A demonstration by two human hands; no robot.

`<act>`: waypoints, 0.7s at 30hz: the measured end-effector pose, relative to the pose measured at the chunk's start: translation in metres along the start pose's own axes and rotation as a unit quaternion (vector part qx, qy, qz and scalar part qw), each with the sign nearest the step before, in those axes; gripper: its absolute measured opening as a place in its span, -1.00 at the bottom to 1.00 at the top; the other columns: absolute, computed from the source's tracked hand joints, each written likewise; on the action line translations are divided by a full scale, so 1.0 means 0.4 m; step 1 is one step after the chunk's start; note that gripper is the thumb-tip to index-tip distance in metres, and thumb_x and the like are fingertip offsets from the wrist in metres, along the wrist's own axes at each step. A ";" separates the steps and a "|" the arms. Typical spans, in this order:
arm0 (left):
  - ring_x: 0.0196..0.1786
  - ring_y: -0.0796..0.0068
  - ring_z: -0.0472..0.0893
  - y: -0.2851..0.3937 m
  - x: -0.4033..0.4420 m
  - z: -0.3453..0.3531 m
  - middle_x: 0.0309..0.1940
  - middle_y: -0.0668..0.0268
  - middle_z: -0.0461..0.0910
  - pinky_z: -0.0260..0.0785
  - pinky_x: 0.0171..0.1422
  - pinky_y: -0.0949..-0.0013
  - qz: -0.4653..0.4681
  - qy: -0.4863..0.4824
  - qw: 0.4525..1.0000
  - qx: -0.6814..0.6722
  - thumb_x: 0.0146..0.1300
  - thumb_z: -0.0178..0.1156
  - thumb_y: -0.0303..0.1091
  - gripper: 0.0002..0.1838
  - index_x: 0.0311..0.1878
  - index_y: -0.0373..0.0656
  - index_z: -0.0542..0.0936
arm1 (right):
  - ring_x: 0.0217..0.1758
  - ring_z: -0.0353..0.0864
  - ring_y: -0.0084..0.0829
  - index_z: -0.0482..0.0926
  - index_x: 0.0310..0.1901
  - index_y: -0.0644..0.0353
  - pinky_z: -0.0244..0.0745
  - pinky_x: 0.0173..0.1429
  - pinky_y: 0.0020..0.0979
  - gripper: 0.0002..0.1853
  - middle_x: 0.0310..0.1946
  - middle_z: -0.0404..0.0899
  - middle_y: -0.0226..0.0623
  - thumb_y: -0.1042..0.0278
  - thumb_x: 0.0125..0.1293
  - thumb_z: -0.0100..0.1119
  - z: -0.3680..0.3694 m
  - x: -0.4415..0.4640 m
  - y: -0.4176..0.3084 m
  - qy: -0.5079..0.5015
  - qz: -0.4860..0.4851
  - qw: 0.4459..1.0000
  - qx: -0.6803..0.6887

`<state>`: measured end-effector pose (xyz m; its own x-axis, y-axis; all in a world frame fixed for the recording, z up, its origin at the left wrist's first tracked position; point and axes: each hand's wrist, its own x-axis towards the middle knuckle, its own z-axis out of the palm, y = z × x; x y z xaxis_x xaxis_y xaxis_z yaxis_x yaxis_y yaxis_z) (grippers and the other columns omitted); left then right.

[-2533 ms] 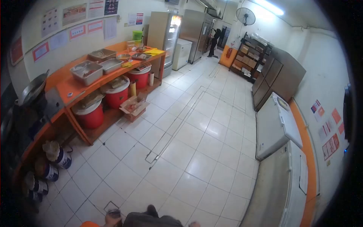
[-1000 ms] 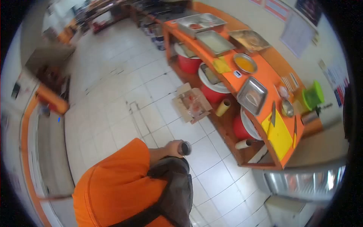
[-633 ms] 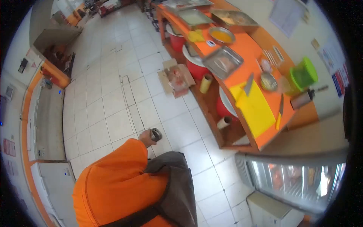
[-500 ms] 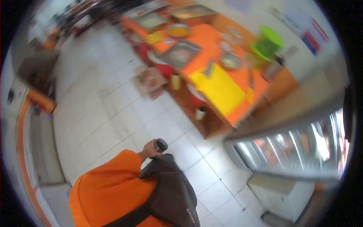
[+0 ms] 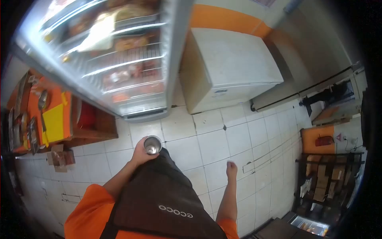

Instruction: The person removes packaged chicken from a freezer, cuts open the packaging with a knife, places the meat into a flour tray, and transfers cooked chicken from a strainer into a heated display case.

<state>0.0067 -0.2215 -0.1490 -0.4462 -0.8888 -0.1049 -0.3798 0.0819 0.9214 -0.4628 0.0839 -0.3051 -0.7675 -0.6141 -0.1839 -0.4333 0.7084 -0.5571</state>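
Observation:
My left hand is wrapped round a metal cup, held upright in front of the dark apron. The cup's open mouth faces up and its shiny inside shows. My right hand hangs low at my right side, over the tiled floor. Its fingers are curled closed, and whether anything is inside them is hidden.
A glass-fronted fridge with food on wire racks stands ahead to the left, beside a white chest freezer. An orange-topped table is at far left, a cardboard box near it. Dark shelving stands at right.
My view has swung to the right, so the fridge and freezer fill the front and the table slides left. The cup stays in my left hand. My right hand has come into view.

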 end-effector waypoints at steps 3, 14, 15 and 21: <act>0.17 0.24 0.53 0.113 0.229 0.127 0.06 0.16 0.54 0.35 0.31 0.25 0.022 -0.035 0.999 -0.023 -0.25 0.60 -0.25 -0.11 0.22 -0.24 0.39 | -0.07 0.66 -0.31 0.63 -0.05 0.36 0.51 0.05 -0.33 -0.66 -0.17 0.69 -0.08 0.23 0.36 0.14 -0.081 0.236 -0.297 -0.023 -0.018 0.992 0.124; 0.19 0.37 0.49 0.275 0.957 0.534 0.12 0.17 0.50 0.32 0.34 0.26 -0.045 -0.088 0.980 -0.175 -0.20 0.64 -0.30 -0.03 0.28 -0.29 0.28 | 0.00 0.57 -0.38 0.53 0.13 0.26 0.46 0.09 -0.37 -0.60 -0.12 0.63 -0.23 0.19 0.37 0.15 -0.246 1.009 -0.504 -0.046 0.063 0.954 0.289; 0.19 0.36 0.49 0.265 0.981 0.552 0.12 0.17 0.50 0.32 0.34 0.25 -0.057 -0.082 0.979 -0.177 -0.19 0.64 -0.30 -0.03 0.29 -0.29 0.28 | -0.02 0.57 -0.36 0.53 0.12 0.25 0.49 0.05 -0.35 -0.59 -0.15 0.62 -0.24 0.18 0.35 0.18 -0.265 1.079 -0.500 -0.035 0.070 0.944 0.320; 0.13 0.34 0.54 0.400 0.973 0.563 0.12 0.19 0.50 0.39 0.26 0.25 -0.020 0.057 0.993 -0.103 -0.12 0.59 -0.34 -0.06 0.33 -0.28 0.27 | -0.02 0.58 -0.25 0.49 0.09 0.17 0.52 0.09 -0.06 -0.59 -0.10 0.59 -0.19 0.03 0.39 0.10 -0.302 1.386 -0.550 -0.206 0.215 0.816 0.495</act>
<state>-0.4105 -0.4528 -0.1266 -0.3346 -0.9358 -0.1111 -0.2170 -0.0382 0.9754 -0.8501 -0.3703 -0.1868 -0.4350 -0.5922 -0.6783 0.5853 0.3865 -0.7128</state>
